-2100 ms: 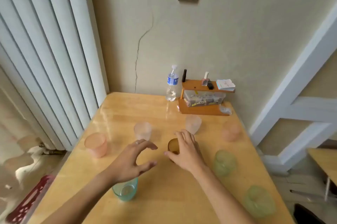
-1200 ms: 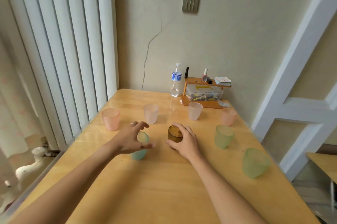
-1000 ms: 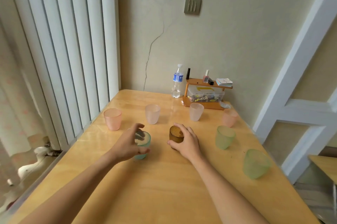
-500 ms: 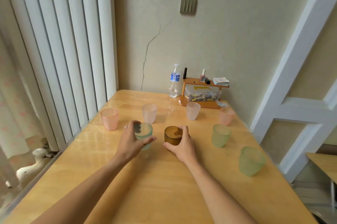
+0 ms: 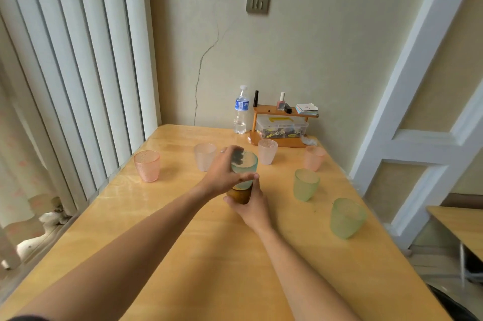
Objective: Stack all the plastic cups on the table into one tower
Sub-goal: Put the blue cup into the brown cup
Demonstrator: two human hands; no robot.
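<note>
My left hand (image 5: 224,174) grips a teal plastic cup (image 5: 245,169) upright, its base sitting in the mouth of a brown cup (image 5: 239,195) at the table's middle. My right hand (image 5: 252,207) holds the brown cup from the near side. Loose cups stand around: a pink cup (image 5: 147,165) at the left, two frosted clear cups (image 5: 204,156) (image 5: 267,151) behind, a pale pink cup (image 5: 314,157) at the right, and two green cups (image 5: 305,184) (image 5: 346,217) on the right side.
The wooden table (image 5: 209,255) meets the wall. At its far edge stand a water bottle (image 5: 241,110) and a small wooden shelf (image 5: 281,124) with a clear box and small items. Vertical blinds (image 5: 78,59) hang at the left; another table corner (image 5: 460,226) shows at the right.
My left hand lifted the teal cup off the table and carried it right, onto the brown cup. My right hand stayed on the brown cup.
</note>
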